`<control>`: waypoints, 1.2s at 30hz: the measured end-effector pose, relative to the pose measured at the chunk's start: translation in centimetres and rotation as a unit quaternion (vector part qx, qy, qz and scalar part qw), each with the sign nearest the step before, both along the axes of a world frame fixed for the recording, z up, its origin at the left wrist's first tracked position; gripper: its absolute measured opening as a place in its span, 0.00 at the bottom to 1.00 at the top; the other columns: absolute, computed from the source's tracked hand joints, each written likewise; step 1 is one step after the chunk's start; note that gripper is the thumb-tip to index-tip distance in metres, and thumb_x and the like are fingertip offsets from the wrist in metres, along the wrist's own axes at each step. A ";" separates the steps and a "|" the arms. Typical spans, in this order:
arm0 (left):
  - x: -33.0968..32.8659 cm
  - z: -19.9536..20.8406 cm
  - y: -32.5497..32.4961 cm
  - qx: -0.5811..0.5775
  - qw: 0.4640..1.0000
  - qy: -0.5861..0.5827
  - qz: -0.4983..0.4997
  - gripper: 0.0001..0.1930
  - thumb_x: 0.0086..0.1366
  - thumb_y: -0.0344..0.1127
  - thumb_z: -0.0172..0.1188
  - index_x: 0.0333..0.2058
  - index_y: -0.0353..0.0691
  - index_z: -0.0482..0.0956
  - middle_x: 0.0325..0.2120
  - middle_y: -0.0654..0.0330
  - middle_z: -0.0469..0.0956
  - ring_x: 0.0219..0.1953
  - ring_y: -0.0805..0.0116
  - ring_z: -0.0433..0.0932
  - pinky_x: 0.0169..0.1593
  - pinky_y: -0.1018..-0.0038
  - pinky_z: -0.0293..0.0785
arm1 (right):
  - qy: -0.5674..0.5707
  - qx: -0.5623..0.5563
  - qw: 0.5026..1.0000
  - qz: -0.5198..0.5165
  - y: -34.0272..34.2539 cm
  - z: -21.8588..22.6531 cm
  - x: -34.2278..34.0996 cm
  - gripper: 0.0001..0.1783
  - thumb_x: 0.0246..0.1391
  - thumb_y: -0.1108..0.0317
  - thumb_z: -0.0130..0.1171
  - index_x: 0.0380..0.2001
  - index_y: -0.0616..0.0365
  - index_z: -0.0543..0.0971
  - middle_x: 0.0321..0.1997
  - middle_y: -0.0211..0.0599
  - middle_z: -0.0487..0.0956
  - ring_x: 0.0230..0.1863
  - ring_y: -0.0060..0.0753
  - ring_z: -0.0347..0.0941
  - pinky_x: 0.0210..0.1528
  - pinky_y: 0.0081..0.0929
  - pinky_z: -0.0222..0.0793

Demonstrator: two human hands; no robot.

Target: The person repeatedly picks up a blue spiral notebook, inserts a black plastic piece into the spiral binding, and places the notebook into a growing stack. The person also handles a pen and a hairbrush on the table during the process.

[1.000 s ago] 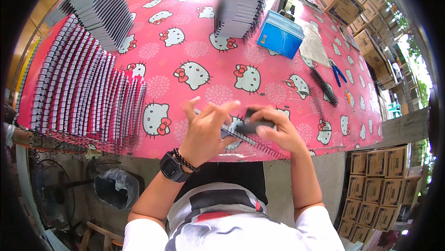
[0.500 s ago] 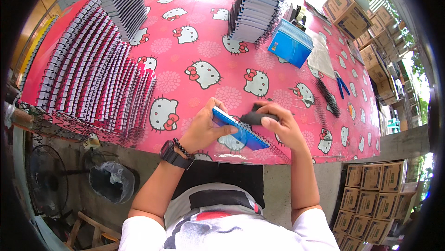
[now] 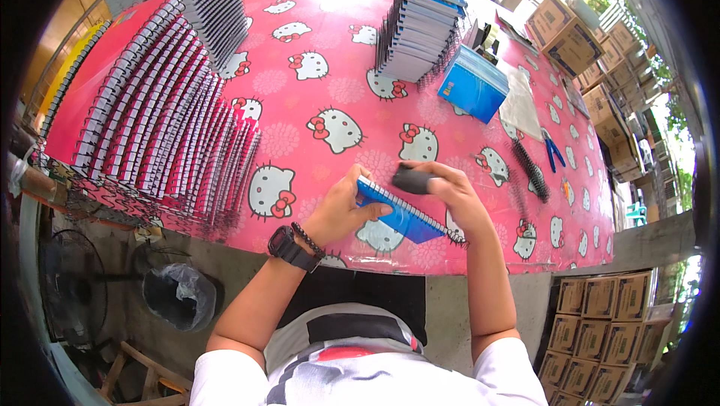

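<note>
My left hand (image 3: 341, 209) is closed on a small blue notebook (image 3: 409, 220), thumb on its cover, and tilts it above the near edge of the table. A spiral coil (image 3: 427, 218) runs along the notebook's upper edge, with a short end jutting out at the lower right, under my right wrist. My right hand (image 3: 459, 194) grips a dark, rounded block (image 3: 410, 179), its exact kind unclear. The block is just above the coiled edge; whether it touches the coil I cannot tell.
Red spiral notebooks (image 3: 142, 98) are stacked at the left, grey-looking bound ones behind them. Blue notebooks stand in a tall stack (image 3: 420, 31) and a lower pile (image 3: 474, 87). Loose black coils (image 3: 531, 169) and blue-handled pliers (image 3: 554, 152) lie at the right. A lined bin (image 3: 180, 293) stands below.
The coil, which trailed well past the notebook's lower end, now juts out only a little. My right hand has shifted the dark block slightly up and off the coil's middle.
</note>
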State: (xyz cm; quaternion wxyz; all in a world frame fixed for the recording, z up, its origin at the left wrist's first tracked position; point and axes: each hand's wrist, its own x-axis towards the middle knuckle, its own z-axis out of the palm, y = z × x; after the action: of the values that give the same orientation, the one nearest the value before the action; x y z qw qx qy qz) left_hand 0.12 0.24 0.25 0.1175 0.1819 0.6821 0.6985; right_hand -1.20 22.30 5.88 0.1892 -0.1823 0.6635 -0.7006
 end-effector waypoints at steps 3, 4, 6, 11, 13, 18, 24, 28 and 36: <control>0.3 -0.3 0.0 -0.004 1.000 -0.016 0.007 0.18 0.58 0.29 0.65 0.39 0.40 0.61 0.27 0.64 0.71 0.30 0.78 0.75 0.33 0.79 0.72 | 0.002 -0.032 0.999 0.014 -1.0 0.4 -0.1 0.27 0.49 0.49 0.62 0.42 0.62 0.77 0.51 0.46 0.75 0.49 0.35 0.71 0.52 0.31 0.65; 0.2 0.0 0.1 -0.007 1.000 -0.013 0.008 0.18 0.58 0.28 0.65 0.39 0.40 0.61 0.27 0.64 0.71 0.30 0.78 0.75 0.33 0.79 0.72 | 0.050 0.118 0.992 -0.012 -1.0 0.5 -0.7 0.27 0.48 0.50 0.64 0.44 0.60 0.77 0.52 0.49 0.75 0.51 0.39 0.71 0.54 0.32 0.64; 0.2 0.2 0.2 -0.001 1.000 -0.022 0.000 0.19 0.58 0.29 0.66 0.39 0.40 0.62 0.27 0.64 0.71 0.30 0.77 0.75 0.33 0.79 0.72 | 0.201 0.330 0.918 -0.089 -0.1 -0.2 -0.8 0.31 0.43 0.51 0.68 0.49 0.57 0.75 0.55 0.54 0.72 0.55 0.49 0.69 0.59 0.39 0.61; 0.4 0.4 0.6 -0.105 0.991 0.080 0.029 0.21 0.55 0.35 0.69 0.39 0.39 0.64 0.30 0.63 0.71 0.35 0.74 0.74 0.35 0.75 0.71 | 0.382 0.421 0.795 -0.211 1.8 0.6 0.8 0.28 0.43 0.59 0.69 0.48 0.58 0.75 0.53 0.45 0.74 0.55 0.45 0.69 0.56 0.39 0.65; 0.8 1.3 1.2 -0.126 0.980 0.144 0.054 0.22 0.54 0.37 0.69 0.39 0.39 0.65 0.31 0.61 0.70 0.36 0.71 0.71 0.36 0.72 0.69 | 0.322 0.278 0.892 -0.150 -0.3 2.7 2.3 0.28 0.42 0.62 0.70 0.48 0.57 0.75 0.52 0.44 0.75 0.53 0.43 0.70 0.55 0.37 0.66; 1.6 4.7 2.9 -0.147 0.948 0.272 0.080 0.17 0.56 0.34 0.67 0.39 0.37 0.69 0.29 0.57 0.72 0.31 0.66 0.74 0.34 0.71 0.71 | 0.269 0.174 0.930 -0.179 -2.4 3.3 4.6 0.18 0.44 0.70 0.70 0.39 0.61 0.77 0.34 0.33 0.76 0.32 0.24 0.73 0.33 0.21 0.68; 2.5 6.4 2.7 -0.044 0.976 0.200 0.077 0.09 0.57 0.29 0.64 0.34 0.37 0.73 0.28 0.59 0.73 0.30 0.69 0.75 0.34 0.75 0.71 | 0.270 0.105 0.937 -0.194 -2.0 3.5 5.0 0.13 0.46 0.70 0.68 0.33 0.62 0.76 0.27 0.31 0.72 0.24 0.20 0.69 0.26 0.18 0.66; 2.5 6.9 2.8 -0.041 0.974 0.209 0.073 0.09 0.57 0.32 0.66 0.32 0.37 0.74 0.26 0.60 0.74 0.28 0.72 0.75 0.33 0.76 0.71 | 0.310 0.117 0.925 -0.186 -1.6 3.6 4.7 0.12 0.47 0.69 0.68 0.30 0.62 0.74 0.25 0.31 0.70 0.24 0.21 0.68 0.25 0.19 0.64; 1.6 7.0 3.3 -0.041 0.982 0.169 0.074 0.11 0.57 0.34 0.67 0.33 0.37 0.74 0.26 0.62 0.76 0.29 0.78 0.74 0.33 0.79 0.71 | 0.347 0.182 0.907 -0.157 -0.8 3.8 4.4 0.15 0.52 0.64 0.62 0.39 0.62 0.73 0.37 0.44 0.76 0.40 0.42 0.74 0.41 0.36 0.69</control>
State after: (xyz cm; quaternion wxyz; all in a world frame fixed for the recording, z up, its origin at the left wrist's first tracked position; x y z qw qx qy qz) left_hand 1.68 3.53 7.25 -0.0447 0.2414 0.7316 0.6360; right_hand 3.22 21.53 9.70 -0.1354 -0.2692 0.8236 -0.4806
